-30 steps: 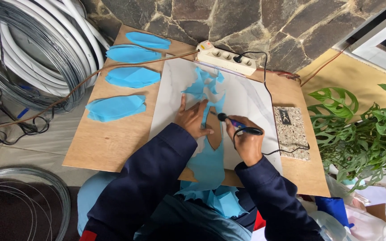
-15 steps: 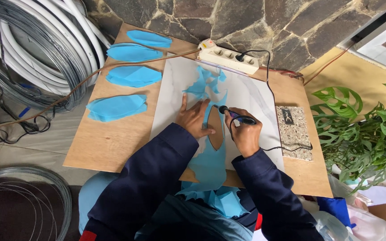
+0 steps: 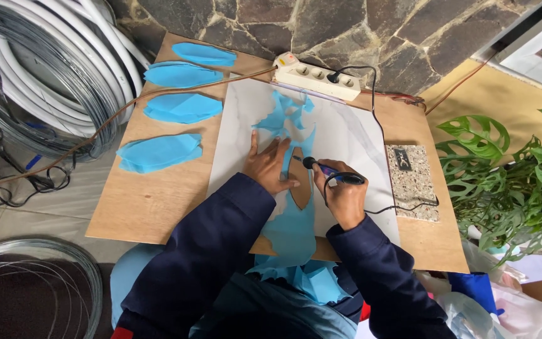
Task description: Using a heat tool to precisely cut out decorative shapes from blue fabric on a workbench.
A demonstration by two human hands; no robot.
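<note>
We're working on a white marble-look slab laid on a plywood board; the slab gives a hard, heat-safe surface under the blue fabric strip.

Left hand lies flat, fingers spread, palm down, pressing a tan leaf-shaped template and the fabric onto the slab so nothing creeps. It clamps nothing, it just bears down.

Right hand is closed around the corded hot-knife pen, pencil grip, tip angled down and touching the fabric just beside the template's upper right edge. Holding it low on the barrel keeps the tip steady along the edge.

The pen's cord loops right, past the speckled stone tile, clear of the cutting line. A black plug sits in the white power strip at the back edge of the board, close enough that the cord stays slack.

Four stacks of cut blue leaf shapes lie in a column on the left of the board, well apart from the hot tip. Offcuts sit above the hands on the slab; more fabric hangs off the near edge into the lap.

White hose coils on the left, a green plant on the right.
</note>
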